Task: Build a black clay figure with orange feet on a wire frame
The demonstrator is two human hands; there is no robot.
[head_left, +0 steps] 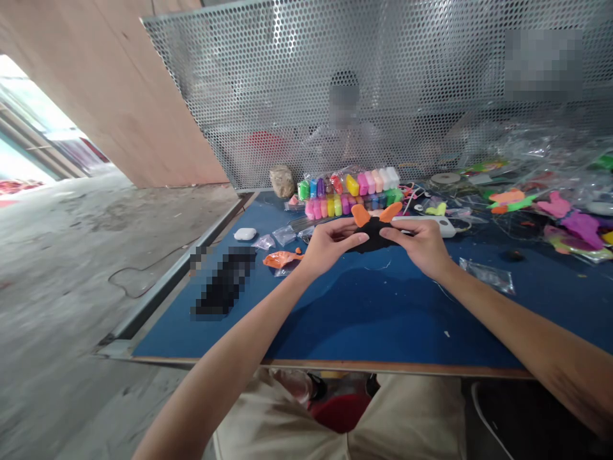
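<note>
Between my two hands, above the blue table, is a black clay figure (372, 237) with two orange ear-like pieces (391, 212) sticking up from its top. My left hand (334, 241) grips its left side, thumb on the near face and fingers behind. On the other side my right hand (421, 243) pinches it the same way, thumb pressed to the black clay. An opened packet of orange clay (281, 259) lies left of my left hand. Behind the figure stand several colourful clay blocks (352, 185) in clear wrapping. The far side of the figure is hidden.
A white earbud case (245, 234) and a blurred-out dark object (225, 281) lie on the table's (335, 326) left. Clear bags and coloured clay pieces (582, 223) crowd the right. A perforated metal panel (297, 83) rises at the back, with a person seen through it.
</note>
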